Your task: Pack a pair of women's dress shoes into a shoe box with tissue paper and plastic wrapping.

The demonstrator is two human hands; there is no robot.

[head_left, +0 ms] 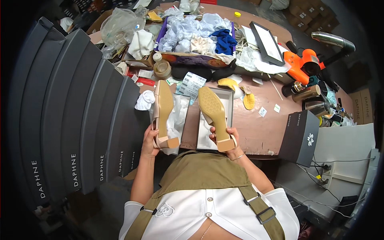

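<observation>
hands point(150, 140) point(226, 138) with beige heels point(163, 112) point(214, 114) over tissue-lined shoebox point(230, 104)

We see two beige block-heeled shoes held up over an open shoe box. The left shoe point(163, 112) stands on its side, toe pointing away, heel nearest us. The right shoe point(215, 116) is turned sole up, showing a textured yellow sole, heel nearest us.

Left hand: my left hand point(149, 141) holds a tan shoe point(163, 108) by its heel.
Right hand: my right hand point(224, 138) holds another shoe point(214, 114), sole up.
Box: an open box point(229, 105) at 12 o'clock from my right hand.
</observation>
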